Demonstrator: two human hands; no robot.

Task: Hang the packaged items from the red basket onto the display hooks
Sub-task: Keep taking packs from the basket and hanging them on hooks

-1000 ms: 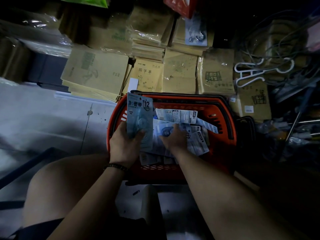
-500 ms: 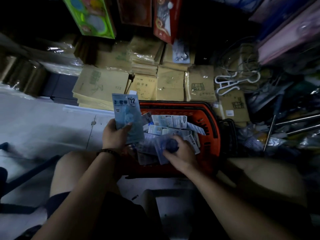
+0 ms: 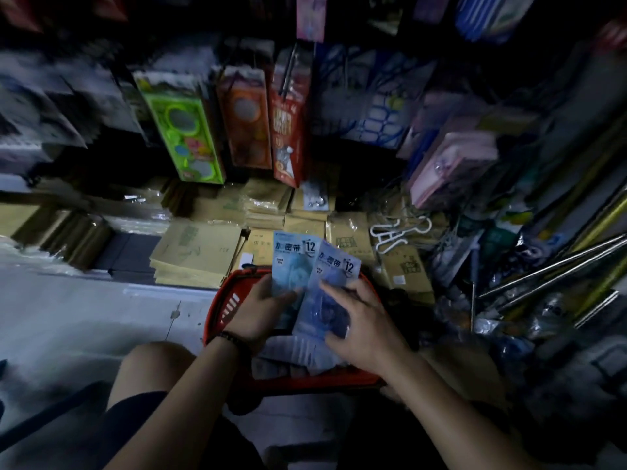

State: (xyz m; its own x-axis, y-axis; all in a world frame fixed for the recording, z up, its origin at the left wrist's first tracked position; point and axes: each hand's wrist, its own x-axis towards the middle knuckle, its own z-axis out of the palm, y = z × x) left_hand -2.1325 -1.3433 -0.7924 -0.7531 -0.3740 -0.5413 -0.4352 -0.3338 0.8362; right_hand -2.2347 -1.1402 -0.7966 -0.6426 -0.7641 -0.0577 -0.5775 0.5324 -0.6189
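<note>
**Restocking in a dim shop aisle:** a person crouched over a red basket (image 3: 222,310) holds two blue packets marked "12", one in each hand. The left hand (image 3: 259,312) grips one packet (image 3: 291,262) by its lower half, thumb across the front. The right hand (image 3: 361,330) has its fingers (image 3: 342,290) curled on a second packet (image 3: 336,274), which overlaps the first's right edge. Both cards stand upright just above the basket, their header ends pointing away from the fingers toward the hanging stock (image 3: 185,137) well above. No bare hook can be made out in the blur and shadow there.

The step in hand looks to be gathering matching packets before lifting them to a hook. Doing it well likely means squaring the two so their header ends line up. It also means gripping low to leave the tops free, and choosing a hook that carries the same item. The film looks slippery, so a loose pinch could let one drop into the basket.

Beneath the fingers the basket holds a heap of more packets (image 3: 288,356), pale and lying flat, their count unclear. Beyond the fingertips, brown notebooks (image 3: 196,252) lie stacked just past the basket's far rim.
</note>
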